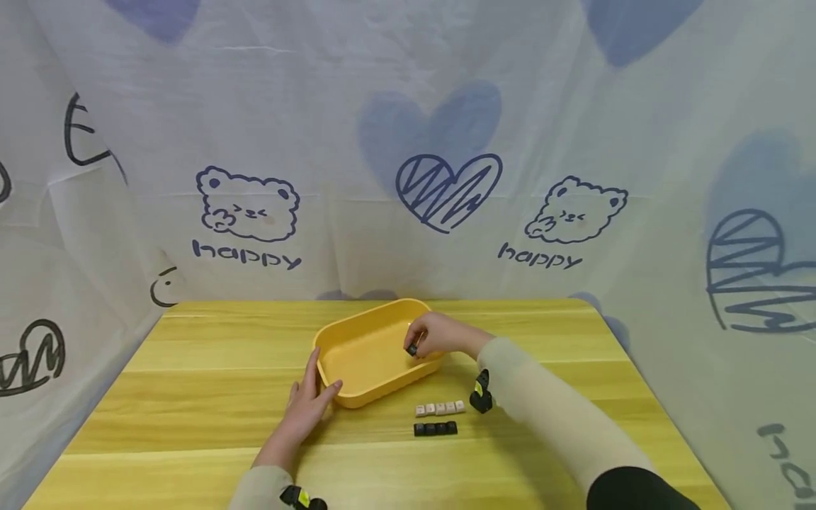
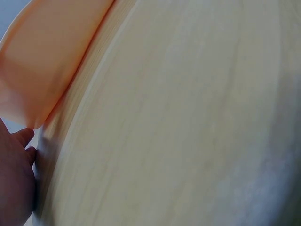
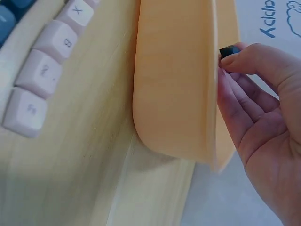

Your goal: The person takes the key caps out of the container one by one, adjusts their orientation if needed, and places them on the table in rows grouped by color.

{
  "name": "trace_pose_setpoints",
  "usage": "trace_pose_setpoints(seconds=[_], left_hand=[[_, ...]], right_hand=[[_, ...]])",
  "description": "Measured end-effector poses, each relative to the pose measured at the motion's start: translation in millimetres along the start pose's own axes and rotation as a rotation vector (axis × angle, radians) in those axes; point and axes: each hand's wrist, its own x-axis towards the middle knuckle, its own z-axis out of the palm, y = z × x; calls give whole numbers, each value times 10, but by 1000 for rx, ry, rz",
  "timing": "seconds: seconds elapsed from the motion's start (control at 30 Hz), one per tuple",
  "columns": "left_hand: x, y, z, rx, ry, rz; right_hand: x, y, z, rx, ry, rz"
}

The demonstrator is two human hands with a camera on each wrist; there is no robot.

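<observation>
My right hand pinches a black keycap between thumb and fingertips, over the right end of a yellow tray. The right wrist view has this black keycap at the tray's rim. At the tray's near left corner, my left hand touches the rim with thumb and fingers spread and fairly straight. Only part of the left hand shows in the left wrist view. In front of the tray lie a row of white keycaps and a row of black keycaps.
The tray stands on a wood-grain table, towards its back edge. Behind and beside the table hangs a white cloth printed with hearts and bears. The white keycaps carry printed characters.
</observation>
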Motion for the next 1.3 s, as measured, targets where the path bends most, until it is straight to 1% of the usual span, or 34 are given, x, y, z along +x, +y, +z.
trace_pose_setpoints(seconds=[0.23,0.4,0.63,0.87,1.13,1.3], left_hand=[[17,-35,6,22,8,22],[24,-40,17,25,3,21],[32,-33,23,19,6,15],[40,-40,8,22,-1,22],[44,-42,10,33,10,45],[40,-41,10,35,14,51]], right_hand=[[-218,10,-31,67,72,-13],[-384,58,-22,87,122,-37],[-649,152,44,115,182,-64],[-894,250,151,185,204,-36],[-1120,402,266,131,216,-12],[-1229,458,316,97,222,-16]])
